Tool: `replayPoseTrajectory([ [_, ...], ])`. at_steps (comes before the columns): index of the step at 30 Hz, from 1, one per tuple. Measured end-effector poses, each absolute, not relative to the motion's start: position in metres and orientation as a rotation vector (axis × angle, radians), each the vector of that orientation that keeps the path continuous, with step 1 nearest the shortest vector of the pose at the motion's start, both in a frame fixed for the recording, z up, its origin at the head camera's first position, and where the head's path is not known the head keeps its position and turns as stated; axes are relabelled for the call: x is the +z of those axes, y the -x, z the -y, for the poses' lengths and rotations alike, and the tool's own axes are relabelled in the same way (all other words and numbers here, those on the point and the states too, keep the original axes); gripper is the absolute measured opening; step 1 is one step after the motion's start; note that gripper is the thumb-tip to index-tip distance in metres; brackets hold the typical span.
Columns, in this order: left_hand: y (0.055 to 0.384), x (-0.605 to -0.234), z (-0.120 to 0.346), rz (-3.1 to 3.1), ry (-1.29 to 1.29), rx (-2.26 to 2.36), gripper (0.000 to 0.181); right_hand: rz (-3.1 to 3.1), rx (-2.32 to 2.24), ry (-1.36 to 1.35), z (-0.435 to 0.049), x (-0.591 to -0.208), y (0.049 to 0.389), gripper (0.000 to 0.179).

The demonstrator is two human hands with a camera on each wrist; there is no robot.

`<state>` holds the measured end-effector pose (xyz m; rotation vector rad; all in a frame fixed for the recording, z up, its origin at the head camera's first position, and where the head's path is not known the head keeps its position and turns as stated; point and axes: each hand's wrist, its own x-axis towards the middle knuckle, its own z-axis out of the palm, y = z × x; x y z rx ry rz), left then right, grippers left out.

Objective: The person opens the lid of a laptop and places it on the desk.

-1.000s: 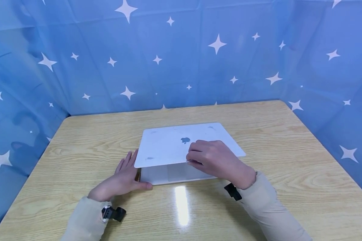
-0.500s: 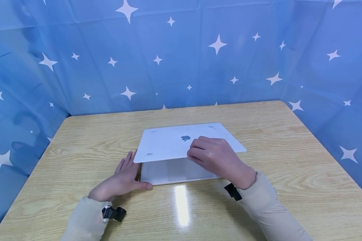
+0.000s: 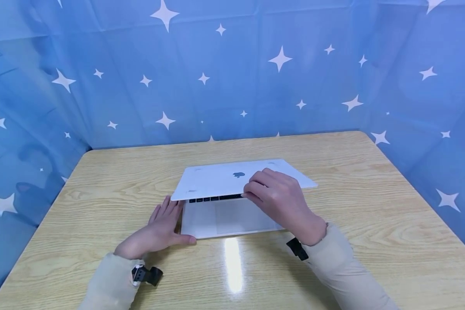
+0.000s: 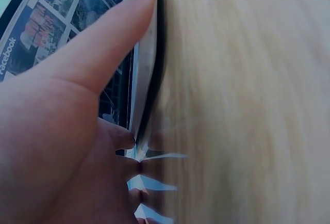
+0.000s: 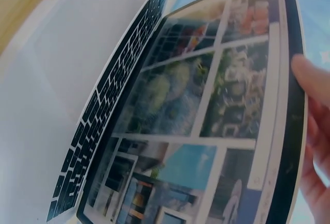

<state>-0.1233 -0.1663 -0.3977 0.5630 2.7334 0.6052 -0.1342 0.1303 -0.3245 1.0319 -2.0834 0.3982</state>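
A silver laptop (image 3: pixel 201 220) lies on the wooden table with its lid (image 3: pixel 213 178) partly raised. My right hand (image 3: pixel 280 204) pinches the lid's free edge near the middle, its thumb (image 5: pixel 312 79) on the screen side in the right wrist view. Lit pictures fill the screen (image 5: pixel 178 97), and the dark keyboard (image 5: pixel 116 87) runs along the hinge. At the base's front left corner rests my left hand (image 3: pixel 159 232), fingers spread along the left side. Its thumb (image 4: pixel 111 38) touches the front edge in the left wrist view.
Pale wood grain covers the table (image 3: pixel 120 181), with a bright light reflection in front of the laptop. A blue curtain (image 3: pixel 224 103) with white stars hangs behind and at both sides. Small dark cameras sit on both wrists.
The lid's near edge has risen with my right hand, and a row of black keys now shows beneath it. My left hand stays in place.
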Motion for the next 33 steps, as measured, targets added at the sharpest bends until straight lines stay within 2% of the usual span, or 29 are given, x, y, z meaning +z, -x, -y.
replayPoseTrajectory([
  [16,0.125,-0.399,0.167,-2.771,-0.573,0.520,0.114,1.967,0.467,-0.782,-0.120,-0.323,0.146,0.010],
  [33,0.125,-0.398,0.167,-2.754,-0.554,0.526,0.113,1.935,0.459,-0.709,-0.117,-0.314,0.164,0.011],
])
